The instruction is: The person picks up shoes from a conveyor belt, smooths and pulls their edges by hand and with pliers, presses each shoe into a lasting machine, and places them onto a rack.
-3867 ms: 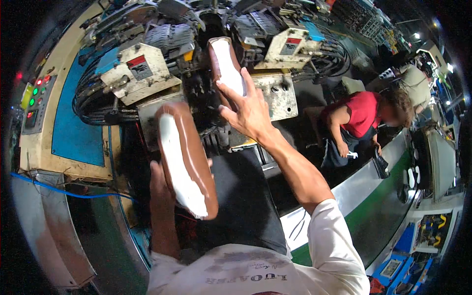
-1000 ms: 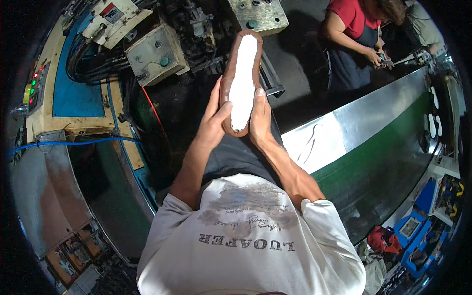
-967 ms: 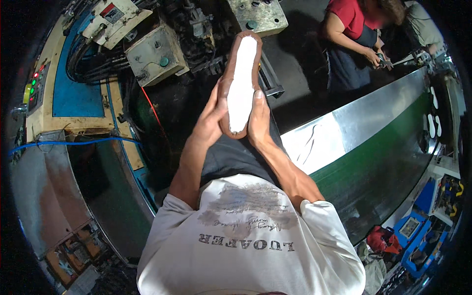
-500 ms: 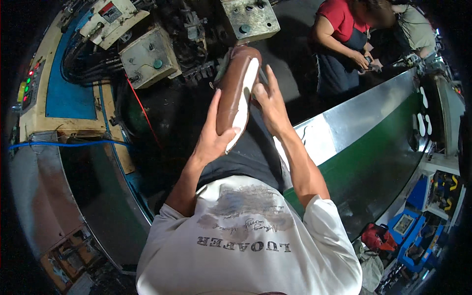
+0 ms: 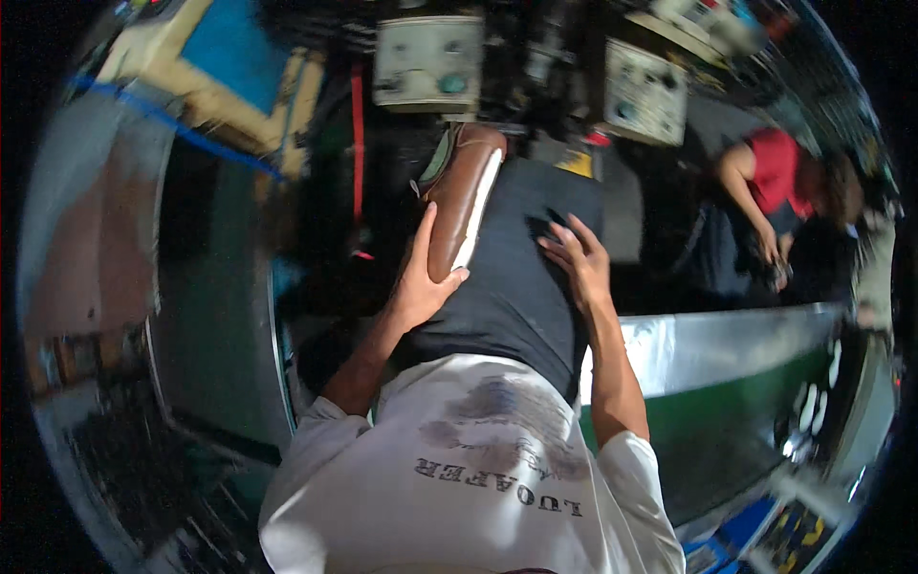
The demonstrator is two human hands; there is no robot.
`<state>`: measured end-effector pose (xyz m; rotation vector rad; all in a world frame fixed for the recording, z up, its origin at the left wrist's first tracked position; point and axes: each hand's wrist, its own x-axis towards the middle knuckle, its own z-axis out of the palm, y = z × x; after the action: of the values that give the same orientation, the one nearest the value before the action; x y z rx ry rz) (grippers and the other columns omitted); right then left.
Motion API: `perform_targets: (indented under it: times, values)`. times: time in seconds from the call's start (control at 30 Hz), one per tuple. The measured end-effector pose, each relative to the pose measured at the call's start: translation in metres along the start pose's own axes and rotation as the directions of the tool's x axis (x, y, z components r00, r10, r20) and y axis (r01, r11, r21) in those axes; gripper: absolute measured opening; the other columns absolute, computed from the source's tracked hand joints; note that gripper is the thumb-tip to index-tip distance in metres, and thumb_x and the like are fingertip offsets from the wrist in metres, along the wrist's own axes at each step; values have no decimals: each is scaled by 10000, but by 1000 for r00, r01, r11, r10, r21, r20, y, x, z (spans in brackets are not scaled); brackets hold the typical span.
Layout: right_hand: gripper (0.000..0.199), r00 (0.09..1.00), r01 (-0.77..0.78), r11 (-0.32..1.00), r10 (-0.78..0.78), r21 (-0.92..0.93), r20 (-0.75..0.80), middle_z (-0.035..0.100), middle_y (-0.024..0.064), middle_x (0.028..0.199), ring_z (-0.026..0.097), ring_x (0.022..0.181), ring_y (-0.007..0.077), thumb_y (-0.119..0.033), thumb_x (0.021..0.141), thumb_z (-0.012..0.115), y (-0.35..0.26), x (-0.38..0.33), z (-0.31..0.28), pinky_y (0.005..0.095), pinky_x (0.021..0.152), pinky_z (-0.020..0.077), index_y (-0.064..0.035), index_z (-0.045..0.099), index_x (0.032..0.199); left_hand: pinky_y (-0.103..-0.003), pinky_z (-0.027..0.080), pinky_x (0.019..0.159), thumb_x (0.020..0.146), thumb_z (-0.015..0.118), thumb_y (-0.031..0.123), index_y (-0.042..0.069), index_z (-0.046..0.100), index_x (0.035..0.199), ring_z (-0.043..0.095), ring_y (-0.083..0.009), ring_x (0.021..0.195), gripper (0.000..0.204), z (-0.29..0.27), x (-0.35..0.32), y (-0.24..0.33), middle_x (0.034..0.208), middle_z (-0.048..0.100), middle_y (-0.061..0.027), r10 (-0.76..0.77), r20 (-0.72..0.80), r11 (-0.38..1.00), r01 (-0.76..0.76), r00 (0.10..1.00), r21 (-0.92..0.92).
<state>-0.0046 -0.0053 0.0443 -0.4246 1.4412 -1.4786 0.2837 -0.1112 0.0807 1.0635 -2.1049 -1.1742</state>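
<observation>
A brown leather shoe (image 5: 457, 206) points away from me, its white underside turned to the right. Something green shows at its far left edge. My left hand (image 5: 419, 287) grips the near end, thumb against the white underside and fingers along the leather. Apart from the shoe, my right hand (image 5: 583, 263) hovers over my dark trousers (image 5: 526, 258), its fingers spread and holding nothing.
Ahead stand two metal control boxes, one grey (image 5: 427, 65) and one pale (image 5: 645, 91). A green conveyor belt (image 5: 688, 430) with a shiny metal edge (image 5: 736, 349) runs to my right; white sole-shaped pieces (image 5: 811, 407) lie at its far end. Beyond it, a person in red (image 5: 773, 172) works.
My right hand has let go of the shoe and moved right. The left hand still holds the shoe, whose white underside now shows as a narrower strip. The whole view has swung to the left.
</observation>
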Motion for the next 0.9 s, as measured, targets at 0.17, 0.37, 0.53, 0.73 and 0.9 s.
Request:
perform_targets:
  times: [0.17,0.37,0.53,0.73,0.9]
  values:
    - [548,993,-19,994,31,107,-113,685,316,1339,783,1043,327,-174,1106,653,17,12,-14,409,929,659,140,475,1518,-428,373,1243,866,848,127,90,269,1711,460,-294,1493,1025,-70,-40,-114,1607,483,-140,-463,-193,758,273,865,-593]
    - [456,998,-18,1000,17,-21,-55,739,261,1247,797,958,298,-149,1121,627,32,33,-11,345,802,661,126,537,1473,-436,401,1227,849,859,144,112,243,1735,493,-351,1465,1079,-273,-1,-211,1641,480,-211,-528,-618,844,438,582,-309]
    - [377,998,-12,996,17,93,-56,745,210,1185,789,920,290,-169,1120,635,40,33,-14,359,765,666,85,598,1396,-463,498,1118,905,784,100,-10,666,1392,672,-423,1276,513,-345,71,-252,1337,721,-256,-196,-673,747,553,713,369]
    - [357,993,36,999,-35,0,-111,751,198,1154,794,898,264,-121,1140,563,37,26,4,346,794,669,117,593,1404,-336,615,820,1010,660,15,-36,689,1354,732,-173,924,348,-140,156,-269,1160,745,-67,-110,149,823,174,983,-541]
    - [379,983,15,1000,-10,27,-184,743,210,1153,799,912,275,-108,1155,508,34,21,-11,347,807,673,143,540,1437,-334,608,870,1001,575,-47,-25,700,1353,744,-216,1000,374,104,205,-118,1157,767,-141,-51,362,859,225,931,-460]
